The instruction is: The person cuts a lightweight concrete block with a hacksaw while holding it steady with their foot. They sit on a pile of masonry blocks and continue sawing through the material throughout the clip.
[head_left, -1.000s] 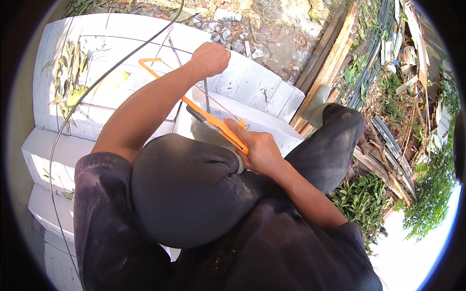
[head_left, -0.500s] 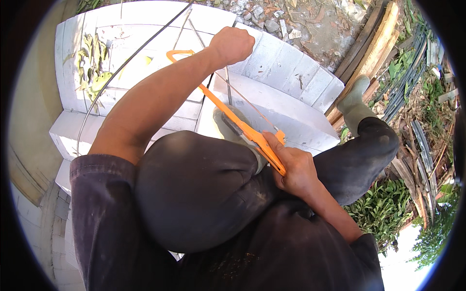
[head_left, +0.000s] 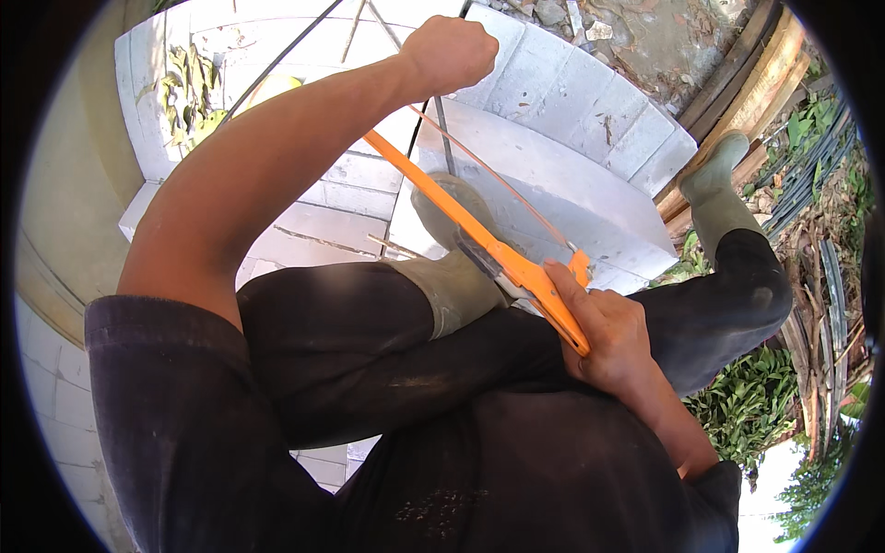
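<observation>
Orange saw (head_left: 479,244) — perhaps pulled nearer

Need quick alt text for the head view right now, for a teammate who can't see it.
A person holds an orange-framed hacksaw in both fists, right hand on the handle, left hand on the far end. The saw slants over a grey rubber boot planted on a white block; white block walls lie beyond.

Outdoor work yard, bright sunlight.
Stacked pale concrete blocks (head_left: 590,101); bare ground with rubble (head_left: 664,37); weathered wooden planks (head_left: 765,64); green plants (head_left: 747,405); dry leaves (head_left: 189,88).
</observation>
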`<state>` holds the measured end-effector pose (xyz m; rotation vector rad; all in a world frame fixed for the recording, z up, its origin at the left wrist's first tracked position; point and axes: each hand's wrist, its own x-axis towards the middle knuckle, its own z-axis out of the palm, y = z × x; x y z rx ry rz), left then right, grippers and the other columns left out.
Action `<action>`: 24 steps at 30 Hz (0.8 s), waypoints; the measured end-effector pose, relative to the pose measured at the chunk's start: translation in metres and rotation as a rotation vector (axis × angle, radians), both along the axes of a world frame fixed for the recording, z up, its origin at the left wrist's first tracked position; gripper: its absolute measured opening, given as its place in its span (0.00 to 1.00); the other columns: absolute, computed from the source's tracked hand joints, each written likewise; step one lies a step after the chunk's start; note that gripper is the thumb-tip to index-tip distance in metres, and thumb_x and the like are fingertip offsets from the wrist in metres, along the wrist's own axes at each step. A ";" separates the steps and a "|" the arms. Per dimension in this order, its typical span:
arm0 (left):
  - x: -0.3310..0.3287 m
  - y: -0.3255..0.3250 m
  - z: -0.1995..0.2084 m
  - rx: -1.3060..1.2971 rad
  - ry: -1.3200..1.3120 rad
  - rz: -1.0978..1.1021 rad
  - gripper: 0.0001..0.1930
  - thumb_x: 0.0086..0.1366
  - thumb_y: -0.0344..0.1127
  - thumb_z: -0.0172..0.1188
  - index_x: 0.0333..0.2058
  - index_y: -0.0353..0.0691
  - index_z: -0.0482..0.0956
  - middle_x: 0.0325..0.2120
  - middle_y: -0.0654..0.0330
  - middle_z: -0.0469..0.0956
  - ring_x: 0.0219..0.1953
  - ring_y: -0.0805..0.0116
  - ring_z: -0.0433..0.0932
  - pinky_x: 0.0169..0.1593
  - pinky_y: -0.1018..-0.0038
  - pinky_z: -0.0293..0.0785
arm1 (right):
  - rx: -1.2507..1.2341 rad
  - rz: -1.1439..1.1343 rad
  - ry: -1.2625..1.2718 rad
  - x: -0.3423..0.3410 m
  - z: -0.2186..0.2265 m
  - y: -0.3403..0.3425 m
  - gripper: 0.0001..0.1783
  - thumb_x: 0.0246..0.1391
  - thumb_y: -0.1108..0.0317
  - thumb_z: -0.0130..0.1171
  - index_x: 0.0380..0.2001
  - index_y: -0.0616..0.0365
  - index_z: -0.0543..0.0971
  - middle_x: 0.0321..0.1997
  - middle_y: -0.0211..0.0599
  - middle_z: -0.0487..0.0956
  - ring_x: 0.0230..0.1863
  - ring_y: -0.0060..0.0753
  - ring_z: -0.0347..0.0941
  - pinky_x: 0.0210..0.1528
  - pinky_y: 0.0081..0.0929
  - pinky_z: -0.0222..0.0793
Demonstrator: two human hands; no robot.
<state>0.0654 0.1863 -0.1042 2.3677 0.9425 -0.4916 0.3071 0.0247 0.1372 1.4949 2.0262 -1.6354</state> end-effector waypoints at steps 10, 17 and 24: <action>-0.004 -0.005 0.003 0.094 0.019 0.042 0.14 0.66 0.35 0.56 0.24 0.39 0.84 0.21 0.52 0.84 0.25 0.54 0.85 0.33 0.61 0.83 | -0.111 0.034 -0.039 0.005 0.010 -0.010 0.43 0.45 0.69 0.67 0.69 0.48 0.71 0.26 0.39 0.80 0.28 0.45 0.79 0.30 0.44 0.74; 0.007 -0.002 0.000 0.098 -0.035 0.075 0.12 0.64 0.35 0.58 0.24 0.39 0.84 0.22 0.52 0.84 0.25 0.54 0.85 0.33 0.61 0.83 | 0.081 -0.029 0.079 -0.059 -0.074 0.013 0.45 0.45 0.74 0.65 0.71 0.51 0.69 0.24 0.40 0.78 0.25 0.46 0.77 0.28 0.43 0.73; -0.001 -0.002 0.008 0.056 0.034 0.052 0.12 0.64 0.35 0.58 0.24 0.39 0.84 0.21 0.53 0.84 0.25 0.55 0.85 0.32 0.62 0.83 | -0.012 -0.039 0.049 0.020 0.014 -0.021 0.49 0.42 0.73 0.67 0.72 0.51 0.66 0.22 0.38 0.78 0.24 0.46 0.77 0.28 0.44 0.73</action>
